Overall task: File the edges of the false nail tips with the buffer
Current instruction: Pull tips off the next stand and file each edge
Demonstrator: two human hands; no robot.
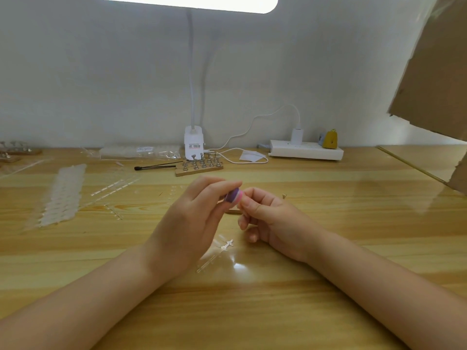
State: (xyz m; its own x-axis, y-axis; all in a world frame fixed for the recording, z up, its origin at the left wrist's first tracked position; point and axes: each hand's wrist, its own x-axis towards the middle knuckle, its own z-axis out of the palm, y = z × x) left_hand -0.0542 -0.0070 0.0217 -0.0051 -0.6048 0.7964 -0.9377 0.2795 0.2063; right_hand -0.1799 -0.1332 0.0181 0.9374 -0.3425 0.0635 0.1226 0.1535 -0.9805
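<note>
Buffer [234, 195], purple and pink, is sitting mid-table [328, 223], gripped in left hand [187, 223] fingers. Right hand [265, 215] is touching it, fingers curling, pinching something too small to identify. Clear sprue [222, 245] is lying near, beneath both hands.

A wide wooden table [328, 248] with a glossy yellow surface fills the lower half of the view. Behind it stands a plain white wall [101, 72]. A white desk lamp [193, 142] stands at the back edge of the table, and its bright head [187, 2] shines at the top. On the right, a brown cardboard sheet [434, 72] leans into the view.
</note>
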